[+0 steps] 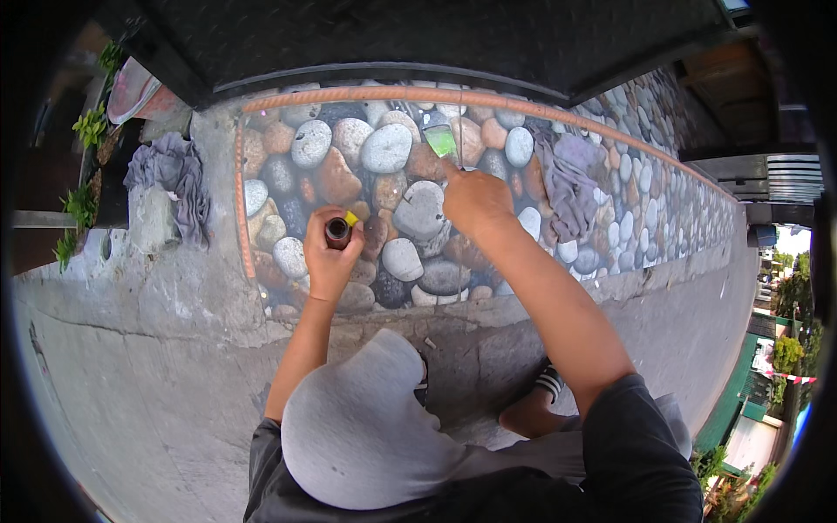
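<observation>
My left hand (pixel 328 260) is closed around a small dark bottle (pixel 338 229), its round top facing up. A bit of yellow (pixel 351 218) shows beside the bottle between my fingers; I cannot tell whether it belongs to it. Farther forward and to the right, my right hand (pixel 479 202) grips a flat, scraper-like tool (pixel 439 139) with a green body and a pale far end. Its handle is hidden in my fist, and the index finger reaches along it. The tool's end is at the pebble-patterned tiles (pixel 403 259).
A grey rag (pixel 567 187) lies on the tiles to the right. Another grey cloth (pixel 170 174) drapes over a concrete block (pixel 153 218) at left. An orange-brown raised border (pixel 418 93) edges the tiles below a black metal gate (pixel 375 44). Potted plants (pixel 87 131) stand far left.
</observation>
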`<action>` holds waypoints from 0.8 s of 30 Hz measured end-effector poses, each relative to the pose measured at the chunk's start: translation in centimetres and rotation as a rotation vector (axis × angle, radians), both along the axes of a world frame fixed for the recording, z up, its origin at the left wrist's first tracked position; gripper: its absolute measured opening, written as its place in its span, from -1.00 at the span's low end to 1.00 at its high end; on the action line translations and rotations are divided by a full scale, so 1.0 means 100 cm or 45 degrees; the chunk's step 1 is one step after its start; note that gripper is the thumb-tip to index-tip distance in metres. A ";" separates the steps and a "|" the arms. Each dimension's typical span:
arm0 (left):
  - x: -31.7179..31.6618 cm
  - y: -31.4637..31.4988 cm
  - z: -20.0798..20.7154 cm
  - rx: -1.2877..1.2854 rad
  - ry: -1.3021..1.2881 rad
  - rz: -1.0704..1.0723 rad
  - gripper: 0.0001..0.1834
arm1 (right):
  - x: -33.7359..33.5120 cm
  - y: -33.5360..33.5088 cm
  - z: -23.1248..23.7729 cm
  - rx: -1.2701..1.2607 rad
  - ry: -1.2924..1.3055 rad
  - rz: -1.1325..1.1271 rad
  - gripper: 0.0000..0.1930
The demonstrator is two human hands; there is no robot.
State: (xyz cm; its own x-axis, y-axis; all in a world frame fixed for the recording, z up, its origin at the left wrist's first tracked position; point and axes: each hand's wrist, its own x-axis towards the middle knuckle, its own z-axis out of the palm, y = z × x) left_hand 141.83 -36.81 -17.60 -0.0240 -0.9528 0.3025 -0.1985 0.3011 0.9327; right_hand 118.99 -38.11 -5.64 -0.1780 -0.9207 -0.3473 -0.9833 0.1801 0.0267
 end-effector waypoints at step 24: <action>-0.004 0.003 0.004 0.097 0.005 -0.002 -0.67 | 0.001 -0.021 0.006 0.114 0.001 -0.052 -0.39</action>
